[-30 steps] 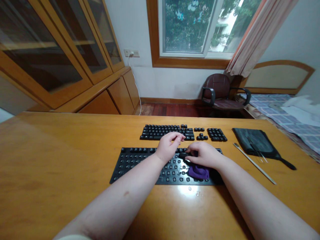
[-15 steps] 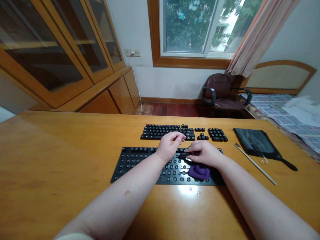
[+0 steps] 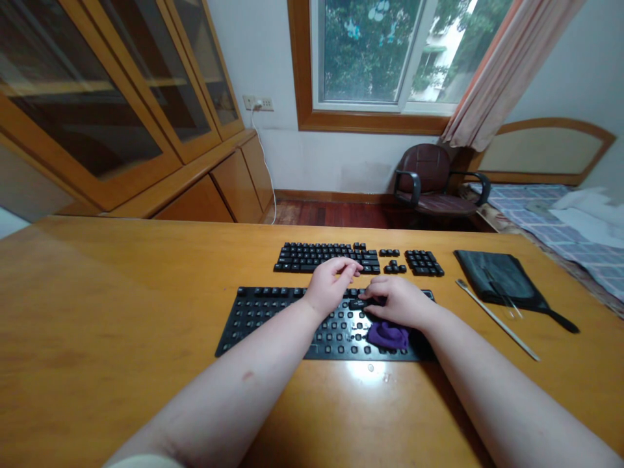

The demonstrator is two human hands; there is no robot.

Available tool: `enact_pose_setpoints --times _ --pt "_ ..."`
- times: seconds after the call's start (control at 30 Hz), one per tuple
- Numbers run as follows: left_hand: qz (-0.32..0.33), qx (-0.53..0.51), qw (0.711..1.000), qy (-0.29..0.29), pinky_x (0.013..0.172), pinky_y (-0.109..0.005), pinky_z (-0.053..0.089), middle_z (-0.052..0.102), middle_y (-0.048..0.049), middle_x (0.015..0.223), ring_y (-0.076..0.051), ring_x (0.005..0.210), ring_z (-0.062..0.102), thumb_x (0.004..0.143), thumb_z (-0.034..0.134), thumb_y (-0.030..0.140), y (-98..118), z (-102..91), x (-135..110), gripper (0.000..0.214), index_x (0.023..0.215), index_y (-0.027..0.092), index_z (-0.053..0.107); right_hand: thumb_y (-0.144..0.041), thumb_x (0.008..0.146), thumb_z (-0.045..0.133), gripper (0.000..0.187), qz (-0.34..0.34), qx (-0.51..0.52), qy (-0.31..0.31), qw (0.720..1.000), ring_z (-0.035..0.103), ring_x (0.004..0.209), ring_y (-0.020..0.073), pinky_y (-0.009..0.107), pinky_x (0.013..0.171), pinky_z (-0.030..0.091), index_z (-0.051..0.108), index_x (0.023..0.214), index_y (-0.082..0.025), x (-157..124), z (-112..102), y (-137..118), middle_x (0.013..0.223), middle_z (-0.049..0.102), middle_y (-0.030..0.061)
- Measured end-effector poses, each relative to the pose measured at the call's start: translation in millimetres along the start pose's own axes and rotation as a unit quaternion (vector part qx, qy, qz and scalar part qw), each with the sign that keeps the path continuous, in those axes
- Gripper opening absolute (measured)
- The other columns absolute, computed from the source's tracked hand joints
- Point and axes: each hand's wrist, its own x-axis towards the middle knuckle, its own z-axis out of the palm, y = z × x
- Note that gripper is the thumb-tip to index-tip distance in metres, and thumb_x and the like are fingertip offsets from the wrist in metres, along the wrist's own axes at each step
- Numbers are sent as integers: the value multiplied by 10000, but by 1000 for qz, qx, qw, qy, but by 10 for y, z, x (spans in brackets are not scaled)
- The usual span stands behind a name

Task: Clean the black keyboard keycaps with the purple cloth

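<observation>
- Wooden desk (image 3: 121, 292) by the window carries a stripped keyboard base (image 3: 263, 315), with the loose keycaps (image 3: 312, 257) laid out in rows just beyond it.
- Right hand (image 3: 402, 302) rests on the base, fingertips pinched together on what looks like a small black keycap (image 3: 358, 303); a purple cloth (image 3: 387, 335) is tucked under the palm.
- Left hand (image 3: 329, 283) hovers over the base's far edge, fingers loosely curled and apart, holding nothing.
- Judged from this, the wiping goes best with a light pinch, turning the cap so the cloth reaches each face, while the left hand steadies the base.
- Black pouch (image 3: 497, 276) and metal tool (image 3: 497, 320) lie well apart on the right.
</observation>
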Motion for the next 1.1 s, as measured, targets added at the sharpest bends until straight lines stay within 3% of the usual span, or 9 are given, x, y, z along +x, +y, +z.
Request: enact_pose_setpoints --times 0.7,0.93,1.1 --pt "-6 9 1000 -7 646 -238 510 674 -54 822 -138 732 627 882 463 282 15 -9 -3 230 853 148 647 -280 750 624 180 1 -16 -33 999 610 775 174 273 691 444 687 901 -204 -9 -49 -55 842 670 39" --pt "-6 10 1000 -8 652 -235 507 675 -52 831 -135 731 629 879 466 281 6 -10 -3 223 852 150 644 -250 717 653 191 13 -18 -18 1000 567 676 149 252 626 415 665 904 -212 9 -47 -62 711 618 2" --pt "-8 3 1000 -6 636 -228 504 665 -51 803 -132 720 624 876 467 263 18 -9 2 216 843 141 642 -247 724 645 99 -2 -15 -13 1000 566 669 147 248 625 415 658 809 -197 5 -47 -56 706 630 3"
